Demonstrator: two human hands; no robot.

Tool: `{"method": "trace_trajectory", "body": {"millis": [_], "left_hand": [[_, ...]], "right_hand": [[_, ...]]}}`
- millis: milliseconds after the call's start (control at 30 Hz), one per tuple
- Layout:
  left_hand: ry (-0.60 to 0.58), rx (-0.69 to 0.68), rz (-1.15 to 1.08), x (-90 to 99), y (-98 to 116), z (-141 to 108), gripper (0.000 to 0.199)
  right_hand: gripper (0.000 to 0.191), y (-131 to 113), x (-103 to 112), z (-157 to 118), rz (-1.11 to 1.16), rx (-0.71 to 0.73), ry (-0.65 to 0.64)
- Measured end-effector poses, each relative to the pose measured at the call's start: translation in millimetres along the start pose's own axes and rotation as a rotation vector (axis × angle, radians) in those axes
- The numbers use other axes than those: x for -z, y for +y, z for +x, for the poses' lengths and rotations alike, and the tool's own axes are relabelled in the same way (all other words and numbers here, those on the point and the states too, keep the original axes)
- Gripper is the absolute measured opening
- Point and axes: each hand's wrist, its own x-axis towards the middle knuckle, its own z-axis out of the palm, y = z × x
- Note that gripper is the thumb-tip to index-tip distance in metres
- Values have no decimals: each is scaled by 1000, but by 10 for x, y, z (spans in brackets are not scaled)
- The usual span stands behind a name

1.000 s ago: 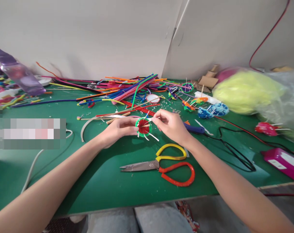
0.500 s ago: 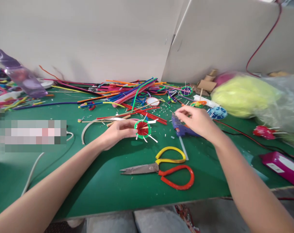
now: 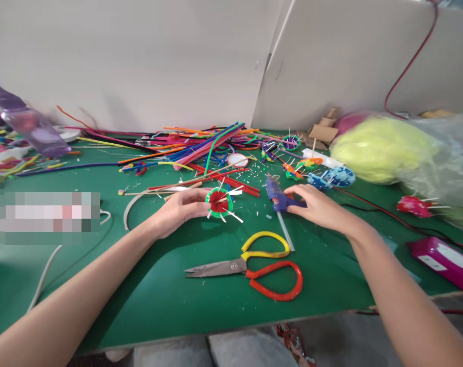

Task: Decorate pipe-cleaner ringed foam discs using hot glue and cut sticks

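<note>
My left hand (image 3: pixel 183 208) pinches the edge of a small round piece (image 3: pixel 219 203) with a green rim, a red inside, a thin stick in its middle and white strips poking outward. To the right, my right hand (image 3: pixel 311 204) has its thumb and fingers around the handle of a blue glue gun (image 3: pixel 277 196), which lies on the table with a clear glue stick (image 3: pixel 285 231) coming out of its back. Scissors (image 3: pixel 237 266) with one yellow and one red handle lie in front of both hands, blades to the left.
Colourful pipe cleaners (image 3: pixel 212 148) are heaped at the back of the green table (image 3: pixel 158 300). A purple bottle (image 3: pixel 34 127) leans at the left. Yellow bagged material (image 3: pixel 380 148) and a magenta power strip (image 3: pixel 443 262) are at the right.
My right hand has moved from above the glue gun's nozzle end down to its handle. My left hand still holds the round piece. The whole view has shifted slightly.
</note>
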Motion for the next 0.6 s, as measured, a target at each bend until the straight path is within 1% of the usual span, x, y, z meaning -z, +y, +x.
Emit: {"method": "trace_trajectory", "body": {"millis": [100, 167, 233, 300, 367, 500, 600], "left_hand": [[-6, -5, 1, -6, 3, 5, 34], [-2, -13, 13, -9, 2, 8, 33], [5, -26, 34, -7, -4, 12, 32], [14, -44, 63, 0, -15, 17, 34], [10, -61, 95, 9, -28, 24, 35], [-22, -88, 136, 11, -40, 29, 35], [-49, -97, 144, -2, -34, 28, 36]], "right_hand": [[39, -154, 45, -45, 402, -31, -63], [40, -264, 61, -90, 656, -45, -137], [38, -348, 51, -130, 846, -33, -233], [37, -393, 19, -157, 961, 1, -320], [41, -406, -19, -171, 1034, 38, -366], [45, -380, -69, -178, 1170, 66, -383], [44, -352, -83, -178, 1191, 60, -385]]}}
